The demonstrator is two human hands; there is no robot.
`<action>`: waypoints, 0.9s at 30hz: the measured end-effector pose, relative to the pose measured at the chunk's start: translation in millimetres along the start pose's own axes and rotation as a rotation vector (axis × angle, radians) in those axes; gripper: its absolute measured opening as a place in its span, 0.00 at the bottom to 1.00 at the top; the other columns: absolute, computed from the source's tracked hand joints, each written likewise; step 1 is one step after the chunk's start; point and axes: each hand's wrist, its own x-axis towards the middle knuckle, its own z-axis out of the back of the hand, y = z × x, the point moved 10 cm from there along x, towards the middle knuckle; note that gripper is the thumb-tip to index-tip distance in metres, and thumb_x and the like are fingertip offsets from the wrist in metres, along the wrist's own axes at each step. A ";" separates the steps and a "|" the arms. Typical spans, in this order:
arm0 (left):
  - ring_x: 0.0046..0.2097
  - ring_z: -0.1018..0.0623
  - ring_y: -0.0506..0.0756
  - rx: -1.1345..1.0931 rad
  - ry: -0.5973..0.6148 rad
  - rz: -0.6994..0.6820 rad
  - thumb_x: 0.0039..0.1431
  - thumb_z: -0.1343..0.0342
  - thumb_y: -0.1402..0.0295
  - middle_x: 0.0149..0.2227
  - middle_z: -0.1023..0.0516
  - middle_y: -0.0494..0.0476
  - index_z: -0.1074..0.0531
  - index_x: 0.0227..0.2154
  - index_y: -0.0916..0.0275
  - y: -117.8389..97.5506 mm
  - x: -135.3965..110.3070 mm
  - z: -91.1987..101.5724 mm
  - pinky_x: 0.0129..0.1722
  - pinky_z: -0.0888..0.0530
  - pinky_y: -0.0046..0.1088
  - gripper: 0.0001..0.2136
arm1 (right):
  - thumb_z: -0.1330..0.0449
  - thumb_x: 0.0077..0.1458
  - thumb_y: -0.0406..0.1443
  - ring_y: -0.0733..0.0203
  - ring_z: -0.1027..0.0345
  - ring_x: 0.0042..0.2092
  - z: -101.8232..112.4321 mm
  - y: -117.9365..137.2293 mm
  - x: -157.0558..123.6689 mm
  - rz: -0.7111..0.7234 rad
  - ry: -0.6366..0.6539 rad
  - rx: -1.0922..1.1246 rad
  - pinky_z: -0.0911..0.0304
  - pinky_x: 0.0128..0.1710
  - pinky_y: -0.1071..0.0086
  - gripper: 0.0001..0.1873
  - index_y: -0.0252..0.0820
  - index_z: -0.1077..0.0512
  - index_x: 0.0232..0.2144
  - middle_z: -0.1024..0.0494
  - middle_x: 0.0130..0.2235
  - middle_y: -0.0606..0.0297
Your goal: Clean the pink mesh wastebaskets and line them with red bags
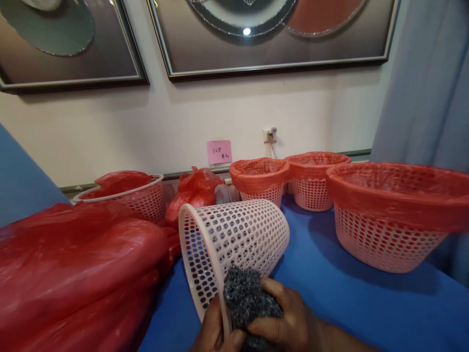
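Observation:
A white perforated plastic basket (238,234) lies on its side on the blue table (348,303), with its open mouth facing me and to the left. My right hand (293,322) is closed around a dark grey scouring pad (249,298), which is pressed against the basket's lower wall near the rim. My left hand (210,335) shows only partly at the bottom edge. Its fingers curl against the basket's rim just left of the pad.
A heap of red plastic bags (73,264) fills the left side. Behind it stand a white basket with a red bag (146,195) and a knotted red bag (194,193). Three red-lined baskets (260,178) (315,176) (395,210) stand at the right.

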 end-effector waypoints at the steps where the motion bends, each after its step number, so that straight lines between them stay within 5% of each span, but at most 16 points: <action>1: 0.64 0.28 0.70 0.052 -0.010 -0.043 0.55 0.33 0.53 0.59 0.23 0.61 0.25 0.57 0.56 -6.0 1.2 0.1 0.65 0.33 0.46 0.28 | 0.39 0.56 0.40 0.54 0.27 0.56 7.0 -7.6 1.4 -0.034 -0.017 -0.017 0.25 0.49 0.64 0.28 0.59 0.34 0.60 0.42 0.68 0.61; 4: 0.66 0.30 0.69 0.243 0.003 -0.137 0.60 0.40 0.54 0.58 0.23 0.64 0.27 0.59 0.58 -17.9 4.5 -3.4 0.67 0.36 0.48 0.26 | 0.41 0.54 0.32 0.49 0.33 0.62 41.5 -70.4 -4.3 -0.404 -0.189 -0.095 0.30 0.58 0.56 0.30 0.50 0.32 0.60 0.38 0.65 0.55; 6: 0.66 0.31 0.69 0.386 0.092 -0.177 0.61 0.42 0.54 0.57 0.21 0.65 0.28 0.60 0.59 -18.2 7.1 -11.1 0.67 0.36 0.49 0.26 | 0.41 0.54 0.33 0.48 0.31 0.60 60.9 -117.2 -22.7 -0.722 -0.313 -0.126 0.33 0.60 0.51 0.29 0.49 0.31 0.59 0.31 0.59 0.55; 8: 0.65 0.30 0.69 0.509 0.202 -0.210 0.61 0.43 0.57 0.56 0.21 0.66 0.29 0.62 0.59 -13.8 9.1 -18.4 0.66 0.35 0.50 0.27 | 0.41 0.54 0.35 0.47 0.29 0.58 69.2 -138.4 -36.2 -0.885 -0.386 -0.130 0.34 0.60 0.47 0.28 0.47 0.31 0.59 0.28 0.55 0.56; 10: 0.65 0.29 0.69 0.588 0.270 -0.254 0.60 0.42 0.61 0.57 0.22 0.66 0.31 0.63 0.60 -10.8 9.9 -21.9 0.66 0.33 0.49 0.28 | 0.41 0.53 0.34 0.47 0.31 0.59 64.8 -128.6 -30.5 -0.830 -0.351 -0.121 0.34 0.61 0.47 0.30 0.48 0.31 0.60 0.29 0.57 0.55; 13: 0.62 0.25 0.67 0.639 0.282 -0.332 0.60 0.42 0.64 0.58 0.22 0.65 0.32 0.64 0.58 -16.4 8.5 -24.4 0.64 0.30 0.47 0.28 | 0.39 0.49 0.31 0.46 0.34 0.63 39.2 -64.5 -1.4 -0.427 -0.165 -0.032 0.32 0.59 0.53 0.36 0.52 0.34 0.62 0.40 0.66 0.56; 16: 0.58 0.22 0.67 0.627 0.263 -0.270 0.61 0.41 0.61 0.58 0.22 0.64 0.28 0.60 0.57 -21.0 8.1 -28.3 0.62 0.28 0.44 0.24 | 0.36 0.45 0.33 0.47 0.30 0.59 20.4 0.2 8.8 -0.069 -0.056 0.086 0.26 0.51 0.60 0.39 0.53 0.35 0.61 0.51 0.71 0.58; 18: 0.55 0.21 0.67 0.576 0.218 -0.195 0.61 0.41 0.55 0.56 0.21 0.63 0.26 0.57 0.57 -23.4 8.6 -28.9 0.59 0.25 0.43 0.23 | 0.35 0.46 0.35 0.51 0.29 0.57 16.2 13.2 8.2 -0.022 -0.039 0.097 0.26 0.48 0.63 0.37 0.54 0.34 0.60 0.52 0.71 0.59; 23: 0.58 0.23 0.67 0.538 0.052 -0.172 0.61 0.43 0.50 0.54 0.20 0.59 0.25 0.56 0.54 -27.5 6.8 -20.1 0.63 0.29 0.44 0.24 | 0.37 0.48 0.35 0.54 0.29 0.56 17.3 -0.3 8.3 -0.036 -0.002 0.112 0.27 0.50 0.63 0.34 0.54 0.32 0.59 0.44 0.68 0.59; 25: 0.62 0.26 0.66 0.550 -0.002 -0.166 0.65 0.46 0.54 0.58 0.22 0.59 0.27 0.59 0.55 -24.5 5.9 -13.6 0.68 0.35 0.45 0.22 | 0.40 0.48 0.32 0.52 0.31 0.59 30.2 -38.5 8.1 -0.216 -0.077 0.081 0.29 0.54 0.60 0.35 0.52 0.32 0.59 0.40 0.66 0.58; 27: 0.66 0.30 0.66 0.549 -0.013 -0.160 0.67 0.47 0.56 0.60 0.24 0.61 0.28 0.61 0.57 -21.3 5.2 -11.1 0.69 0.38 0.46 0.23 | 0.41 0.48 0.31 0.50 0.33 0.61 52.7 -97.7 -4.4 -0.555 -0.228 -0.001 0.32 0.59 0.55 0.33 0.50 0.30 0.58 0.35 0.63 0.56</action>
